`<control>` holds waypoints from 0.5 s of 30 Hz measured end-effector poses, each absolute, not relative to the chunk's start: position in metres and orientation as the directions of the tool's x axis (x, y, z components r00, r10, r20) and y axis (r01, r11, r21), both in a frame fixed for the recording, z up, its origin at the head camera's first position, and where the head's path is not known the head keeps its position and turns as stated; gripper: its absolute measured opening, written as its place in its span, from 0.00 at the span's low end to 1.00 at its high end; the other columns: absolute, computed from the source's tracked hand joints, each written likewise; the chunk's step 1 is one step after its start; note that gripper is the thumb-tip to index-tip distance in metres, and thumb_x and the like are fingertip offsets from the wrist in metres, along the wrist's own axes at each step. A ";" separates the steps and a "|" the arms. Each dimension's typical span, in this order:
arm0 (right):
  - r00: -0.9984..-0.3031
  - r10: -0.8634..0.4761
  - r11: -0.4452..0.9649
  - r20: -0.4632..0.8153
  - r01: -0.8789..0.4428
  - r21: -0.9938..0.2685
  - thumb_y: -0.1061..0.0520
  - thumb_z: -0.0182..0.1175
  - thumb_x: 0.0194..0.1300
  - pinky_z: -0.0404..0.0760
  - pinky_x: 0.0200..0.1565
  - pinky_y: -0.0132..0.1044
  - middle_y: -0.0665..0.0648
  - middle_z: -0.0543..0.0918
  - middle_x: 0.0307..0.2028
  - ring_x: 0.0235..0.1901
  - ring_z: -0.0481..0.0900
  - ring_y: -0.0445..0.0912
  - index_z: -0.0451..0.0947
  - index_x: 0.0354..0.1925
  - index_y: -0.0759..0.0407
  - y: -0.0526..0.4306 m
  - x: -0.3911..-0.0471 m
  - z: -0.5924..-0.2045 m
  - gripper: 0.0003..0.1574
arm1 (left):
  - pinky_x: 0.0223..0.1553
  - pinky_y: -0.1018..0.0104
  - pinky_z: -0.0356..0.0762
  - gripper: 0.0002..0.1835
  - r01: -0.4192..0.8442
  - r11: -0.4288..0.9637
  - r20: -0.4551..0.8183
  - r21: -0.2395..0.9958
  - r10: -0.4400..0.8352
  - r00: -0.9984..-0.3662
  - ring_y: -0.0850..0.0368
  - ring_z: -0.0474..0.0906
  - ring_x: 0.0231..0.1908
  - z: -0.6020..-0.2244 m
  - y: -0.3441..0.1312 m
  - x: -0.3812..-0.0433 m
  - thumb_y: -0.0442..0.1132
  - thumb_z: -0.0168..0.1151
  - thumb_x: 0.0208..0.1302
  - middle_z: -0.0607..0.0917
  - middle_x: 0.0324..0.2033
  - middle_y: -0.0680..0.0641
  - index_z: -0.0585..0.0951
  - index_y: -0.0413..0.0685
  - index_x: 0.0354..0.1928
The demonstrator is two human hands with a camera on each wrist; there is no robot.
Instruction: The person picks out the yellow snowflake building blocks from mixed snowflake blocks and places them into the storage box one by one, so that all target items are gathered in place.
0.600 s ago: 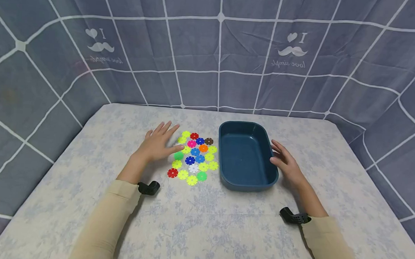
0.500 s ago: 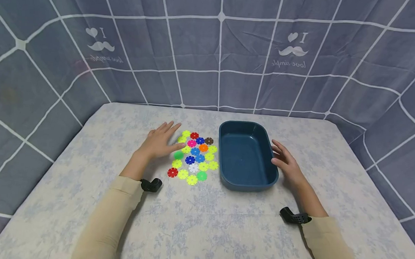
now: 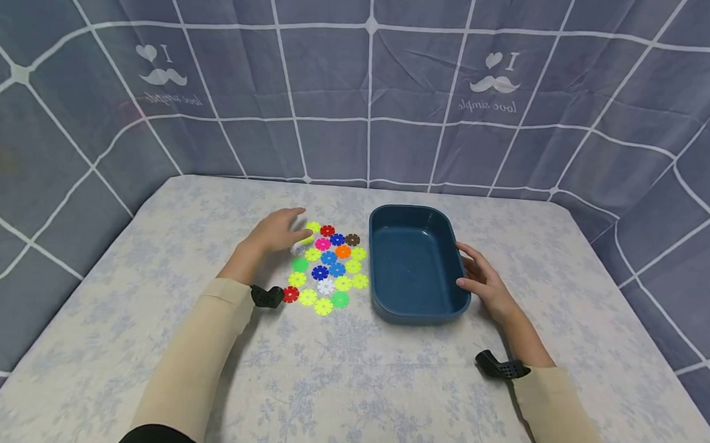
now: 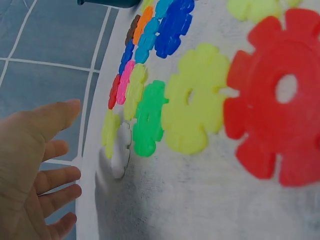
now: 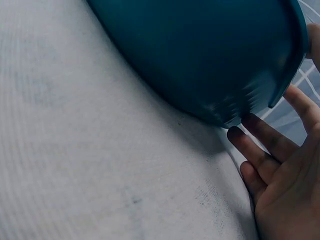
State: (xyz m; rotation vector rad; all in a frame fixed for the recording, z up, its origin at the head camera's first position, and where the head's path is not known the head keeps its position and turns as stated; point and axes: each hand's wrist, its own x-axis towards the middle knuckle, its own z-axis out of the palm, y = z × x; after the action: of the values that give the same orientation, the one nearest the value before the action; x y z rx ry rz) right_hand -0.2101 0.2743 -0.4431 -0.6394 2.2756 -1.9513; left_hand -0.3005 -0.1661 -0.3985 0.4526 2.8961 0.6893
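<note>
Over the far left edge of a patch of flat, notched flower-shaped plastic discs [image 3: 319, 272] hovers my left hand [image 3: 272, 232], its fingers and thumb loosely extended. The left wrist view shows nothing between thumb and fingers; a white disc [image 4: 120, 152] and a green disc [image 4: 149, 119] lie below the hand. The discs are yellow, red, blue, green, pink, orange, brown and white. Against the right side of a dark teal bin [image 3: 416, 312] rests my right hand [image 3: 489, 287]. Its thumb lies at the rim; in the right wrist view, fairly straight fingers [image 5: 262, 155] touch the outer wall.
A table with a pale floral cloth [image 3: 346, 388] carries everything. Behind it and at the sides hangs a grey-blue curtain [image 3: 333, 66] with white lines. Black wrist devices [image 3: 267, 296] sit on both forearms, and a black band [image 3: 159, 439] shows on the left sleeve.
My left hand has turned and its fingers have drawn together above the discs, the forearm shifting right. The right hand has moved slightly left onto the bin's rim. The view has shifted a little.
</note>
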 end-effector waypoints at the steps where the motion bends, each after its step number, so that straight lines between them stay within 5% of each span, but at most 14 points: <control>1: -0.910 -0.359 0.101 0.210 -0.261 -0.960 0.69 0.53 0.67 0.75 0.50 0.30 0.78 0.57 0.67 0.57 0.72 0.38 0.49 0.75 0.60 0.275 -0.210 -0.443 0.43 | 0.66 0.42 0.55 0.36 0.251 0.850 -0.060 0.463 0.312 -0.948 0.37 0.57 0.69 -0.398 -0.165 -0.302 0.51 0.56 0.70 0.64 0.68 0.35 0.62 0.38 0.72; 15: -0.910 -0.368 0.105 0.189 -0.243 -0.964 0.67 0.53 0.68 0.76 0.50 0.32 0.77 0.57 0.68 0.57 0.72 0.39 0.48 0.76 0.58 0.274 -0.209 -0.444 0.44 | 0.61 0.46 0.65 0.25 0.184 0.849 -0.097 0.496 0.264 -0.960 0.38 0.69 0.61 -0.403 -0.157 -0.320 0.42 0.57 0.71 0.74 0.60 0.33 0.72 0.34 0.64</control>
State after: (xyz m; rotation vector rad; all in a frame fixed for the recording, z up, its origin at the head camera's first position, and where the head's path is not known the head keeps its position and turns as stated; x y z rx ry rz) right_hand -0.2091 0.2744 -0.4436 -0.6274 2.2605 -1.9391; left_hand -0.3203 -0.1566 -0.4033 0.3496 2.8638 0.7447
